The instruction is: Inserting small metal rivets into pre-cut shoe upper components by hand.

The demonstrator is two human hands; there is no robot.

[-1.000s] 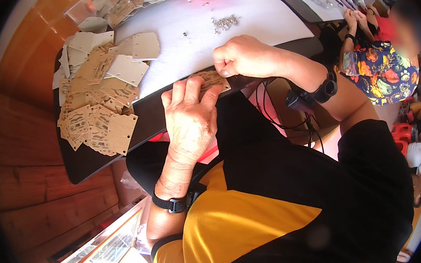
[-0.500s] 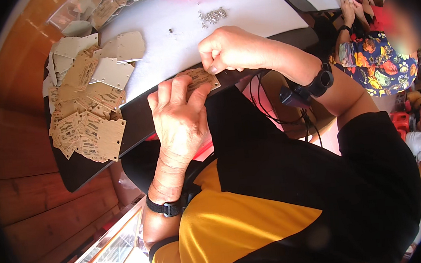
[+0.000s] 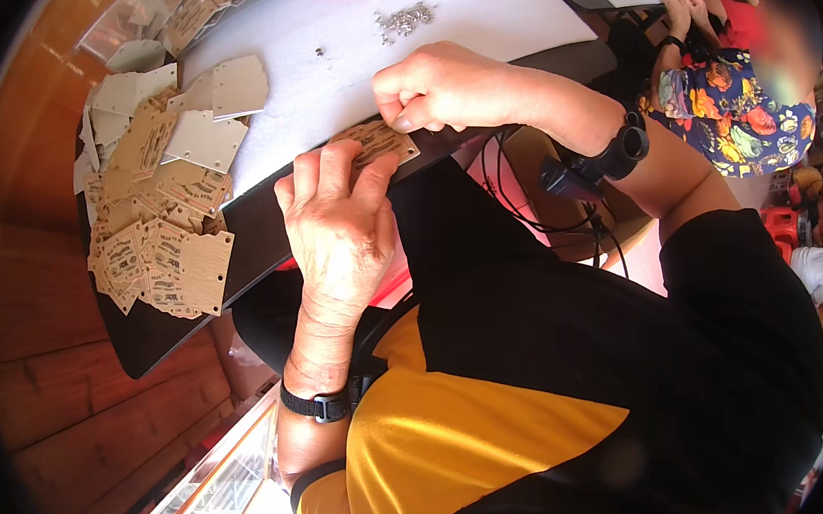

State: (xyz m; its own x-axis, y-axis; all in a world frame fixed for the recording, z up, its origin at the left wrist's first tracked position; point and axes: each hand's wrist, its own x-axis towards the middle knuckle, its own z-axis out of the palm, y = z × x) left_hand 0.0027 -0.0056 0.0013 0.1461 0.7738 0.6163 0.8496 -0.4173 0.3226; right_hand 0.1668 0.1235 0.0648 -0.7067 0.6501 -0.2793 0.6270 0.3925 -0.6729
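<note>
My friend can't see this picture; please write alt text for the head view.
A person's left hand rests on a printed brown card at the dark table edge; the right hand is curled close to it. Piled cards lie to the left, small silvery metal pieces beyond.

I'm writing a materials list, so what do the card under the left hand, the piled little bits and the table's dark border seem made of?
The brown card: probably matte paperboard, from its dull printed face; thin wood isn't ruled out. The piled bits: likely shiny metal, given silvery glints. The dark border: smooth with low sheen, perhaps laminate or plastic.
</note>
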